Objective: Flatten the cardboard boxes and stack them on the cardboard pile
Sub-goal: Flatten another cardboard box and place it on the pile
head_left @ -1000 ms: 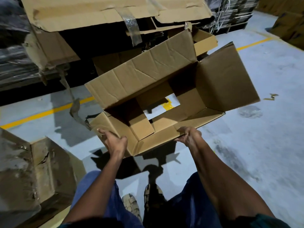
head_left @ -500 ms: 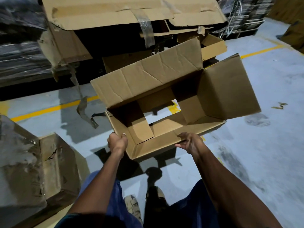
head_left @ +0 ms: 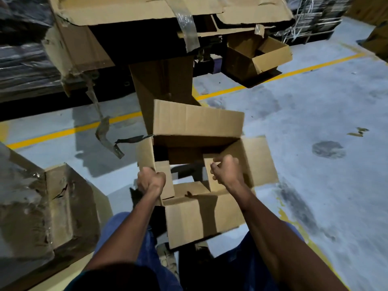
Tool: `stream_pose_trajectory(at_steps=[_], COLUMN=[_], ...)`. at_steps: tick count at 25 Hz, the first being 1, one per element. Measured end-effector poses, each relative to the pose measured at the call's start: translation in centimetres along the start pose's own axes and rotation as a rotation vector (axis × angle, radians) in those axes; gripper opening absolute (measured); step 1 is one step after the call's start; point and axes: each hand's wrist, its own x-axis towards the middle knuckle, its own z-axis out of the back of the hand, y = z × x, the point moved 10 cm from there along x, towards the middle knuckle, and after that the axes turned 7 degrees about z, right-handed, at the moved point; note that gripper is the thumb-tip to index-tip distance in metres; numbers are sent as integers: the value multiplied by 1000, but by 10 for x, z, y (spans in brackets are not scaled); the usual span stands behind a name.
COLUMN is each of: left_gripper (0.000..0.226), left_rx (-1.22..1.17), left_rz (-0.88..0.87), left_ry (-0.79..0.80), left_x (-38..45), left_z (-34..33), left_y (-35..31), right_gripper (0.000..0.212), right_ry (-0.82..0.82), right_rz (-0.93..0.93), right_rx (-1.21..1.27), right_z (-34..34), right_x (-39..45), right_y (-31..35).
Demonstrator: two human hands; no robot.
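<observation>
Warehouse floor (head_left: pixel 304 114): grey painted concrete, scuffed and stained, with a yellow line (head_left: pixel 273 77) running across it. Since a second ago you've pulled the cardboard box (head_left: pixel 195 122) in close and turned it; it was held out in front with its long side tilted toward you, now it sits square to you over your knees, open end up. Your grip has changed too: both hands were on the near edge, now your left hand (head_left: pixel 151 181) is fisted tight on the left wall and your right hand (head_left: pixel 227 172) has reached inside, fingers curled shut on the right inner flap. Floor shows through the gap in the bottom, so neither end is closed. My read is that you're set up to collapse it, pushing opposite corners together along the existing creases. Not flat yet, so stacking is some way off. Material is plain brown corrugated board, matte, with creased panels and soft dented edges; should fold easily. Cardboard pile (head_left: pixel 147 9) is straight ahead, well apart from the box: big flattened sheets on top, torn at the edges, with a strip of clear tape (head_left: pixel 186 24) hanging off. Small open box (head_left: pixel 260 53) sits to its right, crushed wrapped carton (head_left: pixel 42 206) at your left.
</observation>
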Motion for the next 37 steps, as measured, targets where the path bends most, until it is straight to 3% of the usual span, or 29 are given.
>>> stream_pose_trajectory(at_steps=[2,6,13,16,19,26,30,37], left_gripper=[7,4,9,21,15,7,10,11], left_rx=[45,87,-36,-60,-68,-81,-154,-181], left_rz=[-73,-151,-86,-90,-96,-111,-56,49], left_ry=[11,120,356,387,451,544,475,389], left_x=[-5,-14,-14,-17,-27,-58,-46,-34], left_z=[-1,-13,-32,-34,-46,-58,-50,-47], left_y=[-10,-18,-9,-9,-5,1,2,17], right_gripper=[26,44,76,85,93,77,42,47], right_ry=[81,249,663,716,751,818,779,819], right_rz=[51,107,254,241,129,41,78,135], right_rx=[-60,-113,-255,-316,-273,-297,-278,-449], right_z=[-13,-50,-125,-137,-147,-161,-156,-136], right_x=[-3,-9,-37,-45,-48,-57,-50,-40], right_y=[11,31,27,17,4,-22,-17,2])
